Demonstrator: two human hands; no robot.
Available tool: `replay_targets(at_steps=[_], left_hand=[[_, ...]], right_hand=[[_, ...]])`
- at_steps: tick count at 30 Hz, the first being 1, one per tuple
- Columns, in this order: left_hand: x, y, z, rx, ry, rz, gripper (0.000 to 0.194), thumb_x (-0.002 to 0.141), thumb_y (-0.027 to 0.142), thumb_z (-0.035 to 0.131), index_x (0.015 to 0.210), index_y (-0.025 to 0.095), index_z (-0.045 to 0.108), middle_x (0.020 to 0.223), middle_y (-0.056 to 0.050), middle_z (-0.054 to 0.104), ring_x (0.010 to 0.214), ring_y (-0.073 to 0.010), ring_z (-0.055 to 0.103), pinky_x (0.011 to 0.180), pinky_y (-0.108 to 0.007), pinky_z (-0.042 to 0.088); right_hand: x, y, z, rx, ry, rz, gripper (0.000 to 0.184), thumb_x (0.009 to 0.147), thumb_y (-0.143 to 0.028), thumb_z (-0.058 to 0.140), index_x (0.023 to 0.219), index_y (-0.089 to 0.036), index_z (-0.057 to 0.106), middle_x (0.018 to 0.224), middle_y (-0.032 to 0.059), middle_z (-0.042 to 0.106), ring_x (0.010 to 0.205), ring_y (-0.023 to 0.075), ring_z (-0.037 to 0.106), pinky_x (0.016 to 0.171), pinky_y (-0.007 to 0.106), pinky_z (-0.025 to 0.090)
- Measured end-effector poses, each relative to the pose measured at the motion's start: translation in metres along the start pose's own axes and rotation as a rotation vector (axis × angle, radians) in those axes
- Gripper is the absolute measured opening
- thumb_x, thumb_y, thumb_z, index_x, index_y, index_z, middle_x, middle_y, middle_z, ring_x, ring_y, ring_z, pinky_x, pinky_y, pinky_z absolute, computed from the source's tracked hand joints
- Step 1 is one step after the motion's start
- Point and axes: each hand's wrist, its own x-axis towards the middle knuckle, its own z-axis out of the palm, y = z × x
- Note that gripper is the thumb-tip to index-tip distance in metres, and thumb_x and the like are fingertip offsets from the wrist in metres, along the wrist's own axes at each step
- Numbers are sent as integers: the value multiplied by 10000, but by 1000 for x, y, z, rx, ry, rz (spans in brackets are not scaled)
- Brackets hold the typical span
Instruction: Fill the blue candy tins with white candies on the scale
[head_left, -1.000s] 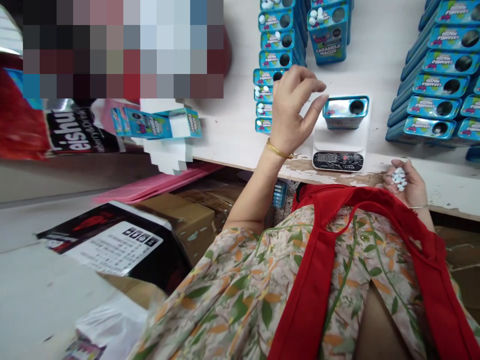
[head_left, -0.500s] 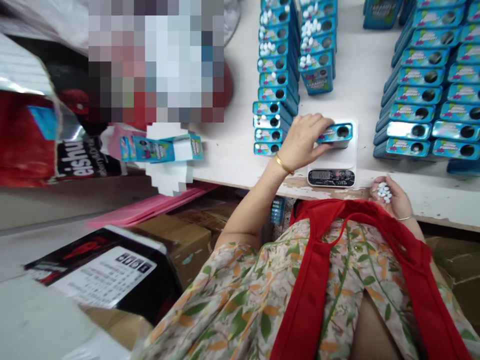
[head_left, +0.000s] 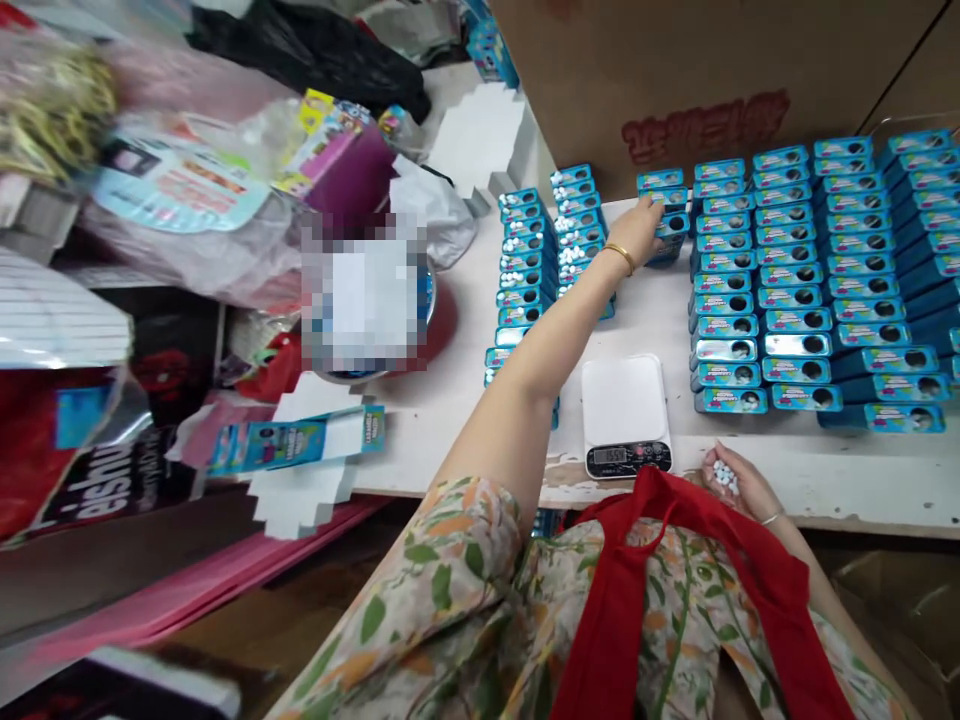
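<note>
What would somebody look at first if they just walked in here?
Probably the blue tins, packed in rows on the right of the table. Next, maybe the bright red apron at the bottom. Then the right hand, cupping little white pieces by the table's front edge, while the left hand is at a tin farther back.

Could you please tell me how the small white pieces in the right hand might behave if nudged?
Being small and rounded, the white pieces would probably roll or slide apart. They lie loose in the cupped right hand, so tilting it could well spill them.
</note>
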Motion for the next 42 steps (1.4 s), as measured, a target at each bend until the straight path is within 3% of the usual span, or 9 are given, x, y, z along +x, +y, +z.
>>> replay_targets(at_steps=[4, 11, 18, 22, 26, 31, 36, 38, 42], left_hand=[[-4, -7, -11, 50, 47, -4, 412, 871, 338, 692, 1210, 162, 537, 1340, -151, 519, 1176, -303, 472, 997, -502, 414], [-122, -11, -83, 294, -23, -2, 250, 967, 367, 501, 1137, 215, 603, 1236, -131, 571, 1197, -314, 515, 997, -462, 398], [-167, -5, -63, 421, -118, -59, 208, 937, 269, 524, 1040, 161, 670, 1375, -147, 528, 1293, -361, 448, 1044, -514, 352], [-187, 18, -80, 412, -110, 36, 239, 950, 236, 475, 1036, 158, 684, 1291, -159, 583, 1209, -332, 516, 1000, -495, 382], [-226, 55, -95, 420, -199, 167, 261, 958, 254, 465, 990, 138, 696, 1117, -166, 632, 958, -289, 604, 805, -423, 425], [-253, 80, -87, 391, -262, 261, 239, 953, 201, 465, 952, 132, 694, 1064, -162, 641, 893, -260, 608, 774, -411, 429], [-271, 98, -90, 327, -85, 251, 223, 956, 291, 539, 1103, 143, 619, 1233, -155, 602, 1071, -288, 565, 867, -424, 434], [-287, 117, -84, 260, -80, 309, 245, 989, 303, 489, 1160, 156, 586, 1214, -139, 607, 1045, -261, 568, 832, -385, 440], [-320, 162, -44, 110, -289, 459, 315, 1041, 239, 328, 1264, 194, 545, 1195, -103, 623, 963, -212, 594, 711, -317, 436]], right_hand=[[-1, -3, 0, -47, 16, 19, 472, 697, -589, 816, 722, -157, 628, 594, -6, 574, 399, 47, 374, 349, 185, 210], [2, -5, -1, -150, 32, 78, 524, 669, -641, 808, 748, -163, 607, 595, -16, 571, 423, 60, 424, 349, 184, 212], [3, -5, 0, -106, 12, 2, 485, 653, -576, 842, 744, -155, 619, 597, -21, 577, 392, 40, 420, 320, 145, 230], [-2, -10, 3, -7, 34, -26, 429, 667, -497, 862, 755, -131, 656, 640, 21, 636, 434, 55, 514, 325, 121, 315], [-11, -16, 10, 141, 40, 78, 274, 870, -381, 709, 811, -114, 687, 711, 76, 691, 563, 105, 653, 453, 140, 512], [-23, -18, 24, 221, 4, 88, 285, 1001, -265, 480, 939, -87, 693, 857, 158, 743, 698, 155, 739, 666, 219, 627], [-31, -15, 36, 288, 4, 92, 390, 1037, -256, 343, 967, -78, 682, 901, 173, 747, 772, 170, 757, 705, 237, 633], [-33, -13, 38, 315, -9, 64, 412, 1042, -289, 327, 982, -95, 684, 919, 155, 751, 815, 174, 759, 737, 257, 636], [-37, -9, 42, 330, -50, 13, 489, 1051, -408, 288, 1023, -140, 696, 947, 111, 752, 945, 208, 749, 847, 359, 634]])
